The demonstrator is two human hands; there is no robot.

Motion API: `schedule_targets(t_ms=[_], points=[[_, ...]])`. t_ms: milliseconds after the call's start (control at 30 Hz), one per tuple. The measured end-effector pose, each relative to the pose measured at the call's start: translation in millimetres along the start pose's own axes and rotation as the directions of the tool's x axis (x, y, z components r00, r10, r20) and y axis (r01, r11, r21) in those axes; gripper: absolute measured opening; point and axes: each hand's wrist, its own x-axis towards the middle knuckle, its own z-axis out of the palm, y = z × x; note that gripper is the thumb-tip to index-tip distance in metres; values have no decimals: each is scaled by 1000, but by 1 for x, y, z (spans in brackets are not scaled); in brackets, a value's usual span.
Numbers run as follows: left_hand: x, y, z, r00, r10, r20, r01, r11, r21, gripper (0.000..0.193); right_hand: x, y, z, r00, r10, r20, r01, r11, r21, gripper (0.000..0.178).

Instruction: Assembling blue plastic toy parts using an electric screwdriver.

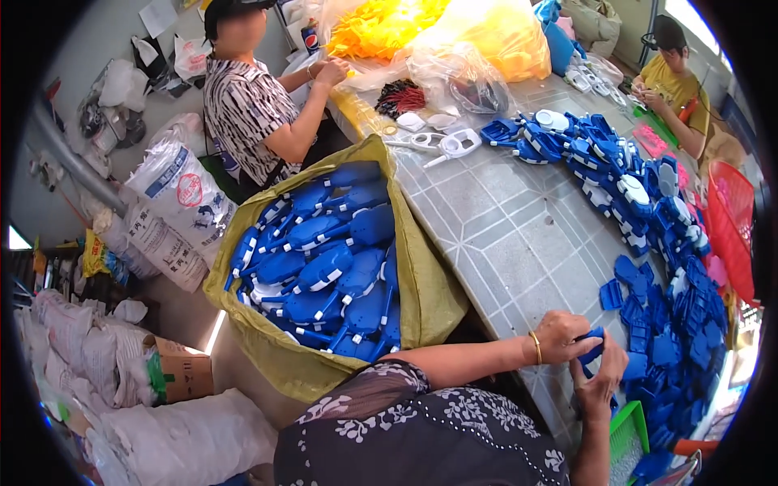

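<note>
Over the right edge of the tiled table, my left hand [561, 337], with a bracelet at the wrist, is closed on a blue plastic part [596, 341]. My right hand [600, 374] grips the same part from below, its fingers and thumb around it. Much of the part is covered by my fingers. Close beside my hands spreads a heap of loose blue plastic shells [660, 348]. To my left stands an open yellow woven sack [429, 300] filled with blue paddle-shaped plastic pieces [324, 267] that have white tips.
The table [486, 243] carries white plastic frames [458, 144], dark red-tipped wires [401, 99] and bags of yellow parts [486, 40]. A green tray [628, 437] lies near my right forearm; a red basket [729, 227] stands far right. Two people work across the table.
</note>
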Motion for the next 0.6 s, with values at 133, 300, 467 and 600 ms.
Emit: schedule_targets(t_ms=[133,300,467,600], points=[[1,3,-4,996,84,0,-84,993,-78,42,-4,-4,-8,1000,1,-31,0,1000,27,76],[6,3,-8,988,156,14,-154,982,-114,38,-7,10,-6,986,158,52,-164,977,139,70],[7,1,-7,991,105,82,-96,990,-108,28,-4,19,-3,993,117,-13,-116,990,83,73],[8,6,-11,975,150,166,-127,982,-143,37,1,26,-22,954,293,-64,-284,950,127,72]])
